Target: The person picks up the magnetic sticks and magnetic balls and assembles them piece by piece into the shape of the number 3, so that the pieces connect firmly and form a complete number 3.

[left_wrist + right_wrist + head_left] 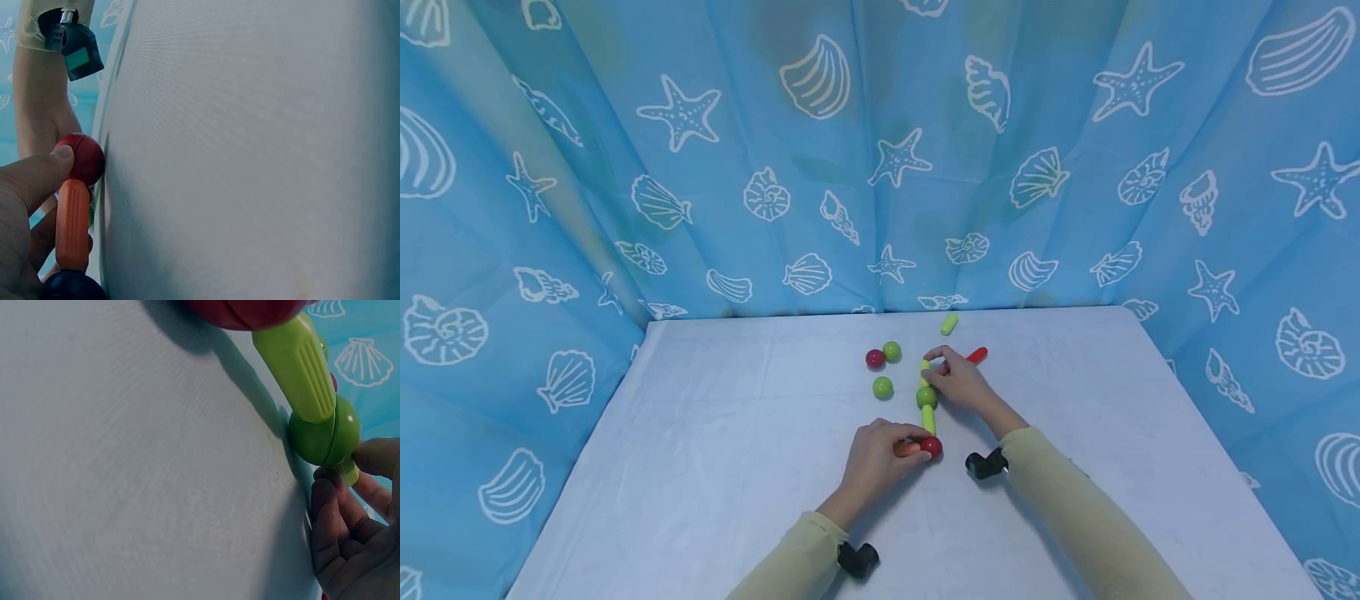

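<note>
Two sleeves (pixel 797 560), two hands (pixel 874 460), three green balls (pixel 927 398)

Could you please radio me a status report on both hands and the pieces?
Left hand pinching glossy red ball. Right hand gripping far yellow-green rod. Shiny round green ball and ribbed yellow-green rod between them. Loose green ball nearby, not blocking.

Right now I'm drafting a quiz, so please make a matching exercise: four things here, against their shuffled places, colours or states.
1. Left hand
2. Right hand
3. Loose light green stick
4. Curtain

A. Blue with white shells
B. At a green ball with sticks on two sides
C. Lying near the table's far edge
D. Thumb on a red ball

Pairs: 1-D, 2-B, 3-C, 4-A
</note>
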`<state>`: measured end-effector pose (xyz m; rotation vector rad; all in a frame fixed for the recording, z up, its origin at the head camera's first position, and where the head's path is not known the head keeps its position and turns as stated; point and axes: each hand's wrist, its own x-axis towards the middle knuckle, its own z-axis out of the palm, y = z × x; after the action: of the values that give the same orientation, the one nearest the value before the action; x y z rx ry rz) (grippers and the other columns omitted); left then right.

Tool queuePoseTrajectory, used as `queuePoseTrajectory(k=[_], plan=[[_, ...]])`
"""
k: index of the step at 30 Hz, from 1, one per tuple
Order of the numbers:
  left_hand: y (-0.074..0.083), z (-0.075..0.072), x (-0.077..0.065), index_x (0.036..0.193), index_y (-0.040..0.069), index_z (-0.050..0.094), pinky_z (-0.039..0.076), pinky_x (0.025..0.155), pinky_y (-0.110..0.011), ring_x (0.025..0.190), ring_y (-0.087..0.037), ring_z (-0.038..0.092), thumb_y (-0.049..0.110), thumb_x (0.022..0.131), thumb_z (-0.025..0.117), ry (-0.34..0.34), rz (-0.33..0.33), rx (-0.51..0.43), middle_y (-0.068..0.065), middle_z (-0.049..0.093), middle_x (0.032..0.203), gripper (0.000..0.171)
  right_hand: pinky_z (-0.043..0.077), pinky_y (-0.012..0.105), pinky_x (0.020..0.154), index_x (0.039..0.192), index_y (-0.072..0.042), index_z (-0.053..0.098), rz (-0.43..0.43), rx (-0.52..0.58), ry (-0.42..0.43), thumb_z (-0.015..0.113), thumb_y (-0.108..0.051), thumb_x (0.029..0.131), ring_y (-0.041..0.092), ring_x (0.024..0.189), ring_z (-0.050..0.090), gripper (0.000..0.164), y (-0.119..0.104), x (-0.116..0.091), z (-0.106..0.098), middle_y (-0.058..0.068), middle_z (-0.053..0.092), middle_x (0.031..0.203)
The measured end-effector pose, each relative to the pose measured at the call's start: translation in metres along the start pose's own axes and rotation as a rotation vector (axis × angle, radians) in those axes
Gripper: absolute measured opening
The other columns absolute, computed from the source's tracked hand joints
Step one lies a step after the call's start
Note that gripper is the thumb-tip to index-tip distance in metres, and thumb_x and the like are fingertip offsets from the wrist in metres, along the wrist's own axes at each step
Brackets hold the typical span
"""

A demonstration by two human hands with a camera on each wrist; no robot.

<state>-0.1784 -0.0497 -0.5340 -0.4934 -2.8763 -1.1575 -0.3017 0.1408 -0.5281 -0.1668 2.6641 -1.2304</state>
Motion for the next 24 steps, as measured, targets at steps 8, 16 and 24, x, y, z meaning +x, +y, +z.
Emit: queuePoseTrajectory(k=[8, 16, 24], plan=[[0.0005, -0.0003, -0.0005, 0.117, 0.031, 0.077, 0.046, 0.079, -0.028, 0.097, -0.009, 0.058, 0.033, 0.086, 0.083, 0.004, -0.002, -0.005, 0.014, 0.073, 0.105, 0.032, 0.051, 0.036, 0.082, 0.134, -0.017, 0.058, -0.006, -0.007, -0.017, 0.065, -0.029, 0.1, 0.019, 0.084, 0.062, 0.037, 0.0007, -0.0008, 0.0005, 0.005, 0.066, 0.096], [0.0001, 0.0, -0.0005, 0.117, 0.031, 0.077, 0.046, 0.079, -0.028, 0.097, -0.009, 0.057, 0.034, 0.085, 0.084, 0.003, -0.007, -0.014, 0.014, 0.072, 0.105, 0.032, 0.05, 0.035, 0.08, 0.136, -0.018, 0.057, -0.015, 0.001, -0.029, 0.065, -0.027, 0.1, 0.019, 0.083, 0.062, 0.039, 0.0044, -0.0005, 0.0016, 0.004, 0.067, 0.097], [0.0003, 0.0002, -0.0004, 0.117, 0.031, 0.077, 0.045, 0.079, -0.028, 0.096, -0.009, 0.057, 0.033, 0.086, 0.084, 0.003, -0.006, -0.011, 0.014, 0.073, 0.105, 0.032, 0.05, 0.036, 0.082, 0.136, -0.018, 0.059, -0.046, 0.004, -0.019, 0.065, -0.027, 0.099, 0.018, 0.084, 0.061, 0.038, 0.0064, -0.0005, 0.0023, 0.003, 0.067, 0.098]])
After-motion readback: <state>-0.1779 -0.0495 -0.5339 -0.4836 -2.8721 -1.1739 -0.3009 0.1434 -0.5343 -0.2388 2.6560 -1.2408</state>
